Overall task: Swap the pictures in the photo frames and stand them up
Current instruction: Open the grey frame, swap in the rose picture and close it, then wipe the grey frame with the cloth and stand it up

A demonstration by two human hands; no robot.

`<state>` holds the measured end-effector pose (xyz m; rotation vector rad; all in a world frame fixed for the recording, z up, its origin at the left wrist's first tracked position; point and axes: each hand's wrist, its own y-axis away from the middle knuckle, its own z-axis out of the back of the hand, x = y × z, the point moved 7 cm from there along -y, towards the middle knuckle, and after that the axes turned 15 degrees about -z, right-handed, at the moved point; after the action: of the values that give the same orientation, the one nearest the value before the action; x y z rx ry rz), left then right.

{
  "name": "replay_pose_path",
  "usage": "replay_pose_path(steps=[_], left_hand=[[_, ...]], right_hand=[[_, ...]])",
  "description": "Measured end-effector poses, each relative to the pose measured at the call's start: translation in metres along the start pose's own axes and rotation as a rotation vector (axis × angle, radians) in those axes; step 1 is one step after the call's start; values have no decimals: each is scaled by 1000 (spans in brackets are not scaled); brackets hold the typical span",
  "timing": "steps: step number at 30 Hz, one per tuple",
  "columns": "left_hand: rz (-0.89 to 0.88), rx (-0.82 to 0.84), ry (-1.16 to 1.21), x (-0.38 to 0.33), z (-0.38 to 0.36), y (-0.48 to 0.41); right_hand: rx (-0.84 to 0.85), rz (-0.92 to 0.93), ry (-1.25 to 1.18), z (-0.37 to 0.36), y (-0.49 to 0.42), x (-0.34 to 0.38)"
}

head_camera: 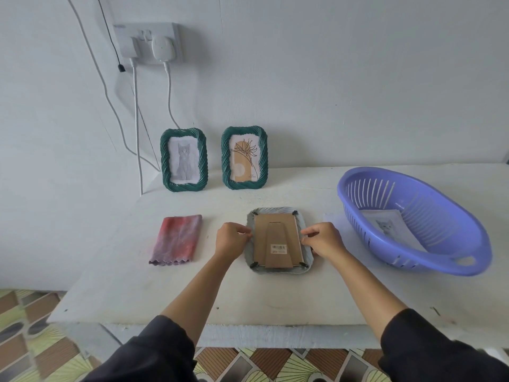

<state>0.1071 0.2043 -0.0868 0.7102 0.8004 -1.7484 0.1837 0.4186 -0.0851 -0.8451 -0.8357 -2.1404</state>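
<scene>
A pale grey photo frame [278,212] lies face down in the middle of the white table [248,293], its brown cardboard back [276,232] and folded stand facing up. My left hand [231,239] pinches the frame's left edge at a small clip. My right hand [323,239] pinches its right edge the same way. Two green twisted-rim frames stand upright at the wall: the left frame [184,159] holds a cat drawing, the right frame [244,158] a flower print.
A folded red and purple cloth [177,238] lies left of the grey frame. A purple slotted basket [416,219] at the right holds a loose cat picture [389,224]. Cables hang from a wall socket [150,42] behind the left frame.
</scene>
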Motion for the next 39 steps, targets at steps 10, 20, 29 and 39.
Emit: replay_pose_path(steps=[10,20,29,39], left_hand=[[-1,-56,204,-18,-1,-6],[231,62,866,-57,8,-12],[122,17,346,15,16,-7],[-188,33,-251,21,-9,-13]], right_hand=[[-300,325,166,45,31,71],[151,553,146,-12,72,145],[93,232,171,-50,6,54],[-127,266,382,-65,2,15]])
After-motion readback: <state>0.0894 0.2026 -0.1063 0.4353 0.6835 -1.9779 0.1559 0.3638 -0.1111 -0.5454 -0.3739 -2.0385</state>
